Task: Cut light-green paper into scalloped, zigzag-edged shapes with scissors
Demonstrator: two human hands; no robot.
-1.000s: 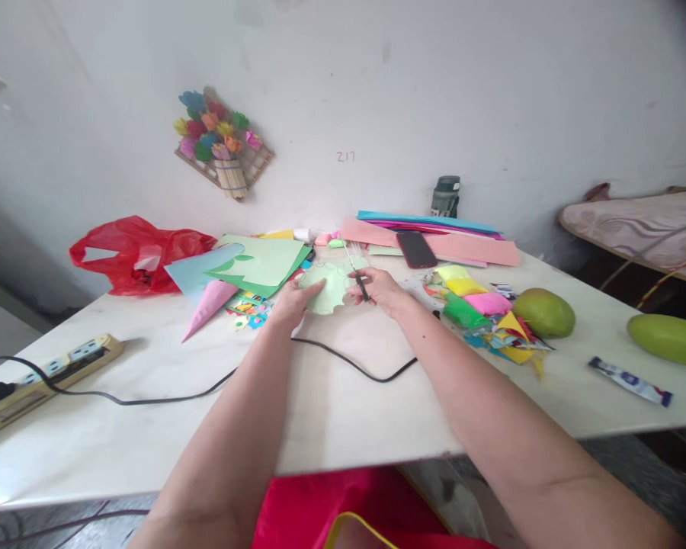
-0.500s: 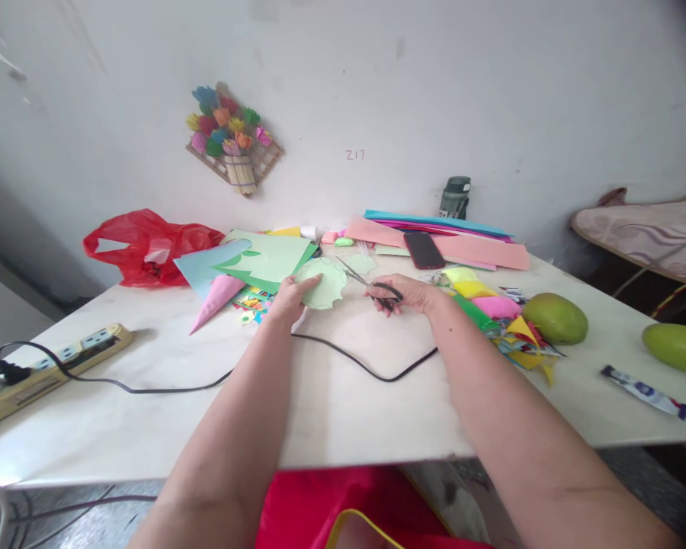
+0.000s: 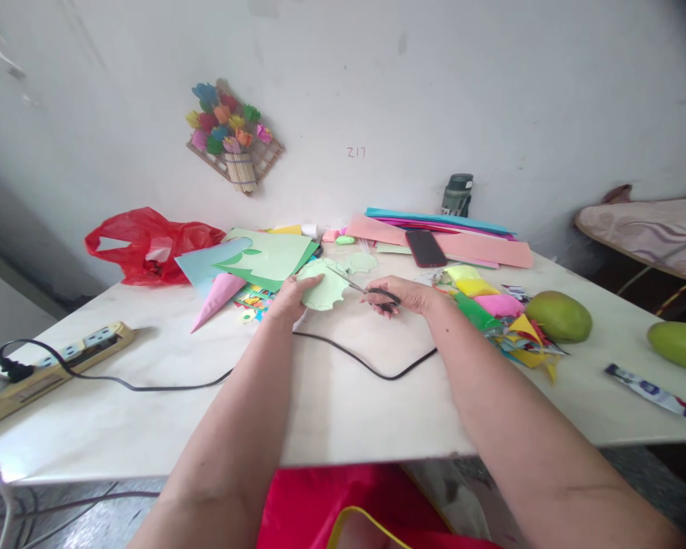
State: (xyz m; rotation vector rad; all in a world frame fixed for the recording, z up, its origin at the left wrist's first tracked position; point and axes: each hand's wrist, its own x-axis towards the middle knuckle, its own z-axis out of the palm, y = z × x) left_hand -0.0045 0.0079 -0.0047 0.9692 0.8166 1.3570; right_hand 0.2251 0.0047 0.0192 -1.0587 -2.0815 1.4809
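A light green paper piece [image 3: 325, 292] with a scalloped edge is pinched in my left hand [image 3: 293, 297], the thumb lying on top of it. My right hand [image 3: 397, 296] is closed around the dark handles of a pair of scissors [image 3: 351, 284]. The scissors' blades point left and lie over the upper right part of the paper. Just behind the blades, another pale green scalloped piece [image 3: 363, 262] lies on the table [image 3: 371, 419].
A black cable [image 3: 343, 352] crosses the table from a power strip [image 3: 85, 347]. Green sheets [image 3: 268, 252], a pink cone [image 3: 220, 297] and a red bag [image 3: 149, 248] are left; a phone [image 3: 426, 248], clay packets [image 3: 474, 287], paper scraps [image 3: 529, 343] and green fruit [image 3: 559, 316] right.
The scissors have shifted left, and their blades now reach further over the paper. My right hand has moved slightly left with them. My left hand still holds the paper.
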